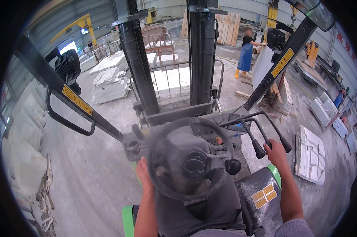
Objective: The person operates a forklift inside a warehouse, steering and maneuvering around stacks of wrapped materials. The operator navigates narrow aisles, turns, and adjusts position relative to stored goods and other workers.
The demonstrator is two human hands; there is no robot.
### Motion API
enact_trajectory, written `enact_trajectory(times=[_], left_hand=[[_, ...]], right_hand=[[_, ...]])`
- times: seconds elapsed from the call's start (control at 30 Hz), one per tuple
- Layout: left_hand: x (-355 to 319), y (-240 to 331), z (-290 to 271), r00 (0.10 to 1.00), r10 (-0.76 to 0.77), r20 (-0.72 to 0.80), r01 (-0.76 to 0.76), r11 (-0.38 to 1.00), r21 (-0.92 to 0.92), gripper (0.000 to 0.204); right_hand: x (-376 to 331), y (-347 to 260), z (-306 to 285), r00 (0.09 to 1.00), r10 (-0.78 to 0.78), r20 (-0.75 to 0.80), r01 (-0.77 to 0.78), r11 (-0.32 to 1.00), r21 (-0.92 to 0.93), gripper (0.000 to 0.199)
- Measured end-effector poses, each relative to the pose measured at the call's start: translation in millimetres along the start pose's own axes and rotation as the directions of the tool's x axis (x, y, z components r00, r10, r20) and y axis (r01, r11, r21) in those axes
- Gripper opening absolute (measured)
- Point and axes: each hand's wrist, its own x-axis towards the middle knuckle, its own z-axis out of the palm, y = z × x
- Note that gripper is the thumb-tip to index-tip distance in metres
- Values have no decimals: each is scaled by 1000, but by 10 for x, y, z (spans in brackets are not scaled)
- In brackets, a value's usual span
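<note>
The steering wheel (191,160), at lower centre of the frame, is gripped at its left rim by the left hand (143,172), fingers curled round it. A black-knobbed control lever (270,145), right of centre, is clasped by the right hand (276,152). Stone slabs (312,156) are seen at the right edge.

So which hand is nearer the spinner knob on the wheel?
Right. The right hand is on the levers, just right of the knob. The left hand grips the wheel rim at its far left side, across from the knob.
</note>
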Motion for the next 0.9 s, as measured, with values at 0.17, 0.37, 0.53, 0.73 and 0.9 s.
enact_trajectory(times=[0.17, 0.37, 0.53, 0.73, 0.9], left_hand=[[18, 104, -1, 998, -55, 16, 56, 998, -36, 51], [65, 236, 29, 997, -72, 29, 73, 996, -50, 52], [90, 328, 44, 996, -88, 17, 88, 994, -58, 52], [111, 410, 51, 998, -51, 32, 52, 997, -54, 52], [128, 477, 77, 998, -47, 30, 49, 997, -65, 50]], right_hand=[[-124, 208, 157, 998, -45, -50, 42, 998, -41, 31], [-195, 428, 321, 993, -59, -100, 56, 998, -35, 34], [-203, 458, 355, 994, -28, -105, 25, 999, -30, 36], [-204, 434, 369, 993, -5, -116, 6, 1000, 12, 37], [-185, 447, 363, 994, -18, -110, 20, 1000, 11, 38]])
